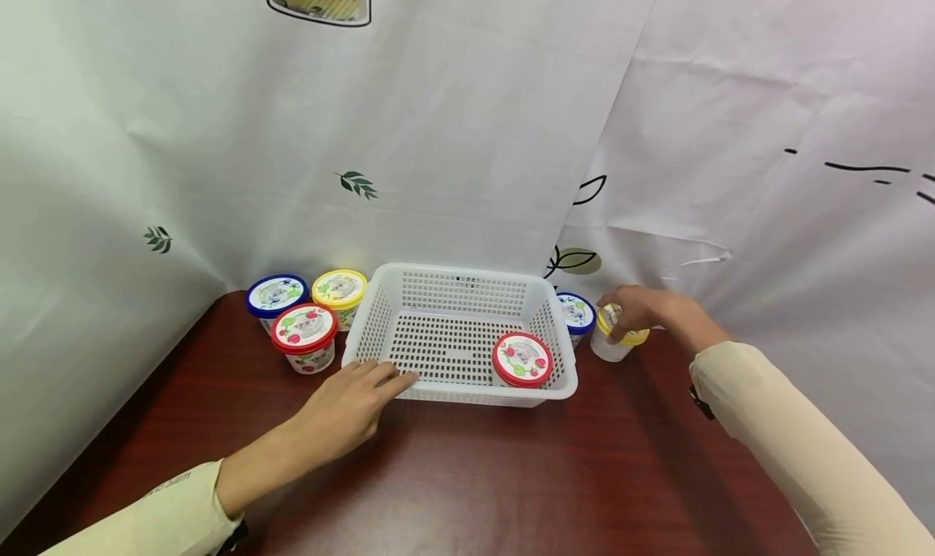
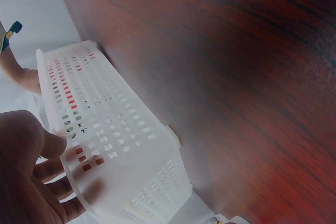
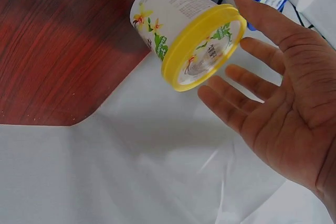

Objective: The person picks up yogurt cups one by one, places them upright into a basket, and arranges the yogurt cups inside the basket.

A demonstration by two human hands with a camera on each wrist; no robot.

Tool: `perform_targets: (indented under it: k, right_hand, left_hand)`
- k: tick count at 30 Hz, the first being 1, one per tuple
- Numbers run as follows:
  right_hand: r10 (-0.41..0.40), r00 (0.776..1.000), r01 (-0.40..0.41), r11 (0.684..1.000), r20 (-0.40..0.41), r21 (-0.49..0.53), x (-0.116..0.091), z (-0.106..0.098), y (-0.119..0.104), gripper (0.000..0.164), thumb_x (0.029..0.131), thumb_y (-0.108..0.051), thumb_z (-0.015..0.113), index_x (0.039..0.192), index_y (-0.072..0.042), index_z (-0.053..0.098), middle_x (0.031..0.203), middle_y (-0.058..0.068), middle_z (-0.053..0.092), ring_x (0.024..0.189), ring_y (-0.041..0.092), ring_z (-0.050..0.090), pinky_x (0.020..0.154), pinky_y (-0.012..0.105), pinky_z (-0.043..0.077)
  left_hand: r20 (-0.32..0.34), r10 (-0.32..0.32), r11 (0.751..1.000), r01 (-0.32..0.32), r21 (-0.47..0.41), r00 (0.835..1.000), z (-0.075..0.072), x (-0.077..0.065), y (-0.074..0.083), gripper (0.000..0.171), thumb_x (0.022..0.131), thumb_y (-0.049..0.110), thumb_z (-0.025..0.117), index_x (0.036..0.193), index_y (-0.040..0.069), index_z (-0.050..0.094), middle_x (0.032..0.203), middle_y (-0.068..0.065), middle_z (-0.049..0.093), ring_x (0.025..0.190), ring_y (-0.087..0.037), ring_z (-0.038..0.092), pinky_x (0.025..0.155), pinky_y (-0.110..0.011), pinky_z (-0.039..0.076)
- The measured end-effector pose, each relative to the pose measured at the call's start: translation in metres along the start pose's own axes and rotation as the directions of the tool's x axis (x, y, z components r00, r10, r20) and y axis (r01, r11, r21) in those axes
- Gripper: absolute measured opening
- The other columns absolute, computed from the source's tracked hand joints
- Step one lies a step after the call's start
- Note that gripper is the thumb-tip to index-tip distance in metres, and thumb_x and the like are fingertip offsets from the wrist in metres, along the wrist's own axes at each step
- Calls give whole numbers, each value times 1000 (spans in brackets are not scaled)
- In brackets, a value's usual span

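A white perforated plastic basket [image 1: 467,392] stands on the table. My left hand [image 1: 343,406] holds its near rim toward the left corner, thumb and fingers bent at the edge in the left wrist view. Inside, at the right, sits a tub with a red lid [image 1: 522,359]. My right hand [image 1: 637,311] is at a yellow-lidded tub [image 3: 173,19] right of the basket. In the right wrist view its fingers are spread and fairly straight around the lid, thumb at the lid's edge. A blue-lidded tub [image 1: 577,311] stands between that tub and the basket.
Left of the basket, a blue-lidded tub [image 1: 276,295], a yellow-lidded tub [image 1: 339,288] and a red-lidded tub [image 1: 304,333] stand close together. A white printed cloth [image 1: 453,134] hangs behind the dark red wooden table [image 1: 467,475] and along its sides.
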State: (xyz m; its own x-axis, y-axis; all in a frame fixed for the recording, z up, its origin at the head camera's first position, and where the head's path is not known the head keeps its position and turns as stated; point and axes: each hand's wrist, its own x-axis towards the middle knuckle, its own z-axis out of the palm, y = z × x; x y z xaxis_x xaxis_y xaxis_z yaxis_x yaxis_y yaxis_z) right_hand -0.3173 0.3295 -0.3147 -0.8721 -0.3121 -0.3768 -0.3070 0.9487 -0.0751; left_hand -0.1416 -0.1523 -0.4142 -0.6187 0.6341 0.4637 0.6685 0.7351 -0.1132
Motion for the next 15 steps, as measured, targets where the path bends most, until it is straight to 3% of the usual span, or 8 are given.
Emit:
perform_targets:
  k: [15]
  right_hand:
    - [29,1000,-29,998,9,51,9,5,10,83,92,-30,89,161,2,56,164,37,53,153,57,50,125,70,45]
  left_hand:
    - [21,-8,1000,8,-2,1000,-1,1,1,55,86,-4,79,138,15,79,117,-5,78,104,-26,73,89,-42,64]
